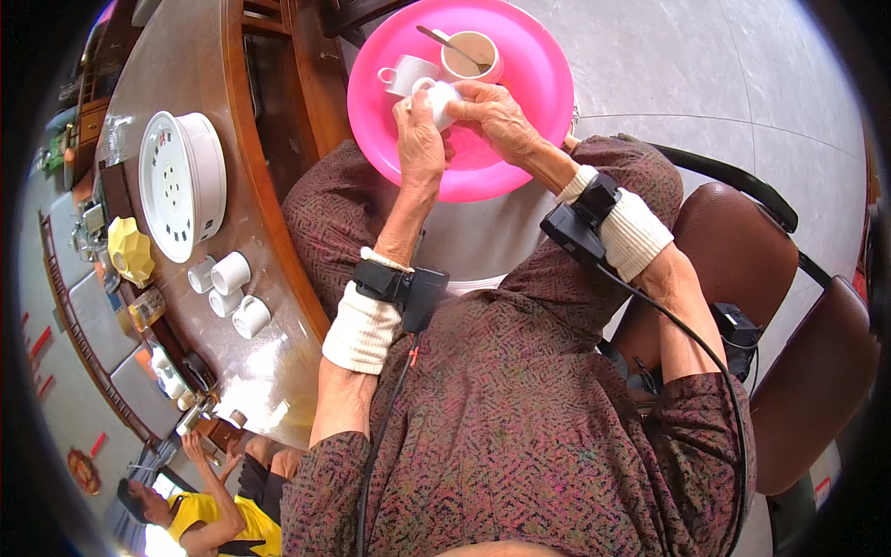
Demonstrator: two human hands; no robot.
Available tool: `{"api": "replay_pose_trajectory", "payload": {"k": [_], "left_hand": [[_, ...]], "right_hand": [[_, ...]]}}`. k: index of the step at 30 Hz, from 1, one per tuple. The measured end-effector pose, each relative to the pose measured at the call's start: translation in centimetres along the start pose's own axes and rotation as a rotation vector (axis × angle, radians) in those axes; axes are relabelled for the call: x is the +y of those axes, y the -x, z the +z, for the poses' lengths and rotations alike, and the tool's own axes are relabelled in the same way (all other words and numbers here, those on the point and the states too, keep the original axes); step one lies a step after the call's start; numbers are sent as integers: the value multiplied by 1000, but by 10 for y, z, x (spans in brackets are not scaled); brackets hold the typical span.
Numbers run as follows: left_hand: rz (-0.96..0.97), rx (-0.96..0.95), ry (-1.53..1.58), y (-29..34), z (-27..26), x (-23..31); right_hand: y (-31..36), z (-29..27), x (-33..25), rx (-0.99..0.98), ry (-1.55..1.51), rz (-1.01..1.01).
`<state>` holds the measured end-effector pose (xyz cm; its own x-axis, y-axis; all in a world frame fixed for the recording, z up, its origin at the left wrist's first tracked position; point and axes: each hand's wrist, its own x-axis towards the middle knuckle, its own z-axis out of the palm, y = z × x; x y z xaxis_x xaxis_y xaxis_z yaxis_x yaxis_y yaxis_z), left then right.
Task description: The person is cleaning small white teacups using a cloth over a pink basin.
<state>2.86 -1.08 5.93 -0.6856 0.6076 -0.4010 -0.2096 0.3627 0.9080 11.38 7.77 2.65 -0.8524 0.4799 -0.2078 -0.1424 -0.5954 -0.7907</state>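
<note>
Both your hands on one white cup (440, 100) over the pink tray (529, 84).
Left hand (419, 139) and right hand (497, 113): fingers closed around the cup, above the tray's near half. Another cup (408, 72) and a mug (471, 56) with a spoon (444, 41) sit on the tray's far side.

Glossy pink plastic basin (520, 139), glazed white cup (444, 102), polished wooden table (269, 306)

We wear a brown speckled patterned garment (520, 418), cream ribbed wristbands (364, 330) on both forearms, each strapped with a black device (413, 295); black cables (376, 446) trail toward six o'clock.
</note>
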Motion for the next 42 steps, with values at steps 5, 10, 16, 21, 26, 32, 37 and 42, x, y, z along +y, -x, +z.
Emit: {"api": "replay_pose_trajectory", "payload": {"k": [5,10,16,21,26,32,37,42], "left_hand": [[297,38,-194,1,4,-28],[-126,8,228,-6,1,-26],[-393,-350,911,-25,-42,-33],[-325,-532,1023,-13,-51,-33],[-281,-655,1051,-10,-45,-29],[-497,-238,604,-36,-21,-55],[-584,67,146,-51,-4,-78],[-470,-9,20,-48,3,-67]], "right_hand": [[-1,1,4,113,-9,20],[3,5,-5,63,355,-5],[1,1,-5,186,90,-62],[-2,-10,5,356,182,206],[-8,-18,12,286,299,350],[-31,-66,47,559,645,317],[-26,-55,28,471,543,333],[-12,-22,-19,97,284,354]]}}
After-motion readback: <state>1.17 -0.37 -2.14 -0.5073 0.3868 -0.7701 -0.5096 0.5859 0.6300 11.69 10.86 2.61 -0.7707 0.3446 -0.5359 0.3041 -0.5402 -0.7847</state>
